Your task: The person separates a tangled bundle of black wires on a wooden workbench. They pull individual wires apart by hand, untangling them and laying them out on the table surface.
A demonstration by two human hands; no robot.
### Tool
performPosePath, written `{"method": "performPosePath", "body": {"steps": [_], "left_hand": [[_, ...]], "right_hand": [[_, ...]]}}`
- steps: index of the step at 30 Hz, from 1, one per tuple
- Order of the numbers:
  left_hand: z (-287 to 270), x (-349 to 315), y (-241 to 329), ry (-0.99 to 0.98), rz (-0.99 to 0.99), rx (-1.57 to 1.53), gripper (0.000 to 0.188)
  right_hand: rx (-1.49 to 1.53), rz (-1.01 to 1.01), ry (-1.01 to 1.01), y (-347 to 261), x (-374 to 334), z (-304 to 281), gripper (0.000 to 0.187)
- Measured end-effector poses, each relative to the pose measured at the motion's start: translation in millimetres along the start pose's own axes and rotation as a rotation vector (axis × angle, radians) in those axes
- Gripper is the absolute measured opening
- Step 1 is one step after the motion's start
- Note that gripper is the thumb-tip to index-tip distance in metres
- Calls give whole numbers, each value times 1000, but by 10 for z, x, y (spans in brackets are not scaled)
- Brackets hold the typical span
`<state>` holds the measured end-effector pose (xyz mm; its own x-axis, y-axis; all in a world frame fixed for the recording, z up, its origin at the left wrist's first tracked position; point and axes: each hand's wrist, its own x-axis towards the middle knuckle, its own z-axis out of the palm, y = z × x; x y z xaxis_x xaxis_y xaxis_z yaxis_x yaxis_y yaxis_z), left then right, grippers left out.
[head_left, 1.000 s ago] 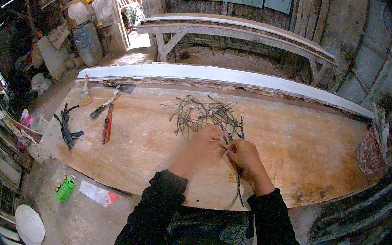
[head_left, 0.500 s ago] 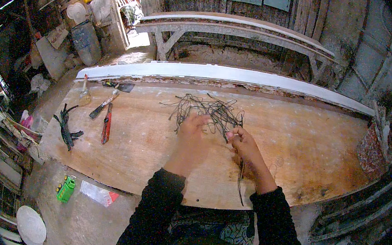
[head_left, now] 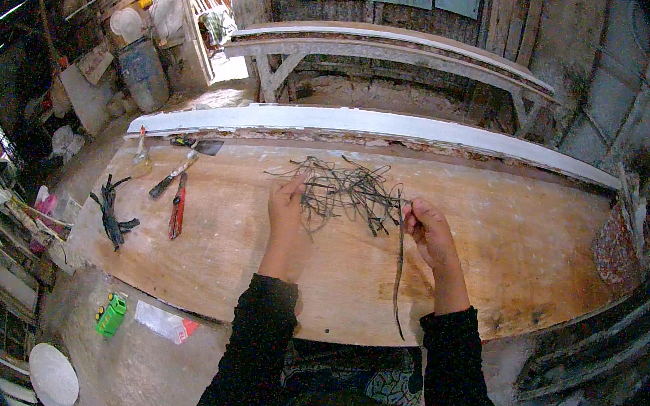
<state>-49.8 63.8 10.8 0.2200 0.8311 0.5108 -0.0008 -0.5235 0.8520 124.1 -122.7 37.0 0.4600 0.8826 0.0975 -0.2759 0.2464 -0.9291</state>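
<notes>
A loose tangle of thin dark cords [head_left: 350, 194] lies on the wooden tabletop in front of me. At its left edge, my left hand [head_left: 287, 203] has its fingers drawn together on cord strands. My right hand [head_left: 429, 228] is on the other side, thumb and forefinger pinching a thin dark cord end. A longer dark strip [head_left: 397, 282] runs from beside the right fingertips toward the table's near edge.
On the left of the tabletop [head_left: 199, 269] lie a bundle of black strips [head_left: 110, 212], a red-handled cutter [head_left: 178, 207], a scraper [head_left: 173, 174] and a brush [head_left: 142, 152]. A white-faced beam [head_left: 373, 125] borders the far edge. A green toy truck [head_left: 111, 314] sits on the floor.
My hands have moved apart: the left to the left edge of the tangle, the right slightly right and away from it. The tangle has stayed in about the same place.
</notes>
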Motion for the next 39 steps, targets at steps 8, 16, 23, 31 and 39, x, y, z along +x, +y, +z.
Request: {"method": "performPosePath", "body": {"steps": [8, 16, 23, 31, 39], "left_hand": [[93, -89, -40, -276, -134, -69, 22], [130, -143, -11, -413, 206, 320, 12], [408, -369, -35, -530, -188, 64, 16], [417, -509, 350, -558, -710, -608, 10], [394, -509, 528, -520, -782, -708, 4]], "right_hand": [[257, -283, 27, -111, 10, -190, 27], [353, -352, 130, -140, -12, -200, 26], [331, -205, 70, 156, 59, -99, 14], [31, 155, 67, 229, -71, 333, 7], [-109, 289, 139, 105, -159, 435, 11]]}}
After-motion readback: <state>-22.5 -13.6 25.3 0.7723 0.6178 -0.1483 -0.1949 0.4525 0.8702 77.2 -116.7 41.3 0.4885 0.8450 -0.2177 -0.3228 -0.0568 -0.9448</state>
